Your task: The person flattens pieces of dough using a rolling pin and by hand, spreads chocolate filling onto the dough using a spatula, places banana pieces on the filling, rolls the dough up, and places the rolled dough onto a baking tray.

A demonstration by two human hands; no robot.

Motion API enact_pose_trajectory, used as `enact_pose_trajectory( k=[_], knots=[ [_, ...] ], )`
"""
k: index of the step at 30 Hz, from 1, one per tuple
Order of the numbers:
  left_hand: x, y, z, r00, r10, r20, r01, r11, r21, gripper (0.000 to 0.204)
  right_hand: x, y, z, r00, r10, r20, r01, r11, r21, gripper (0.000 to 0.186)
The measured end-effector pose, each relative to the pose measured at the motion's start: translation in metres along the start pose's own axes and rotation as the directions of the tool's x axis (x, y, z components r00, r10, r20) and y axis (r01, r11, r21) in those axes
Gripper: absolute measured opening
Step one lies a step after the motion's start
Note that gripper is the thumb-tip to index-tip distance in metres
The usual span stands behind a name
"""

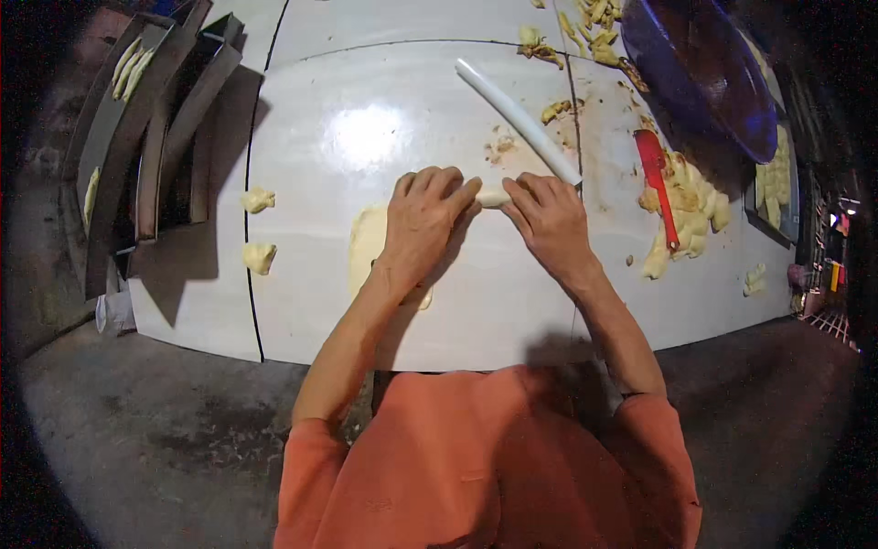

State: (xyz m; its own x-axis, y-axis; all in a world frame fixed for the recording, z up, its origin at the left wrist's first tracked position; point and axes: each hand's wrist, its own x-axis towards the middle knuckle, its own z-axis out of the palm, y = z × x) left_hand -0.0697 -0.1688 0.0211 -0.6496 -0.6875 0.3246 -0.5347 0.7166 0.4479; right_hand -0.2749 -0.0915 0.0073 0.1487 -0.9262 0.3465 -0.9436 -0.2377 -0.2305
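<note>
A short pale roll of dough lies on the white table between my two hands. My left hand is closed at its left end, with fingers curled over it. At the other end the fingers of my right hand are bent and closed on the roll. A flattened sheet of dough spreads on the table beneath my left hand and forearm, which partly cover it. Just beyond my right hand, a white rolling pin lies slantwise.
Two dough lumps sit to the left. Metal trays, one with dough strips, stand farther left. At right, a red spatula rests on a dough pile with brown filling. A purple basin stands far right, near more dough pieces.
</note>
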Motion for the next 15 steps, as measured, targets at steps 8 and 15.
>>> enact_pose_trajectory(
  k=[8, 15],
  knots=[
    [0.002, -0.002, -0.010, 0.996, 0.027, 0.089, -0.012, 0.986, -0.168, 0.015, 0.012, 0.003, -0.037, 0.968, 0.116, 0.223, -0.210, 0.861, 0.463, 0.019],
    [-0.022, 0.019, -0.018, 0.984, 0.061, 0.165, -0.035, 0.988, -0.152, 0.024, -0.020, 0.001, -0.048, 0.948, 0.017, 0.318, -0.115, 0.949, 0.292, 0.028]
  ],
)
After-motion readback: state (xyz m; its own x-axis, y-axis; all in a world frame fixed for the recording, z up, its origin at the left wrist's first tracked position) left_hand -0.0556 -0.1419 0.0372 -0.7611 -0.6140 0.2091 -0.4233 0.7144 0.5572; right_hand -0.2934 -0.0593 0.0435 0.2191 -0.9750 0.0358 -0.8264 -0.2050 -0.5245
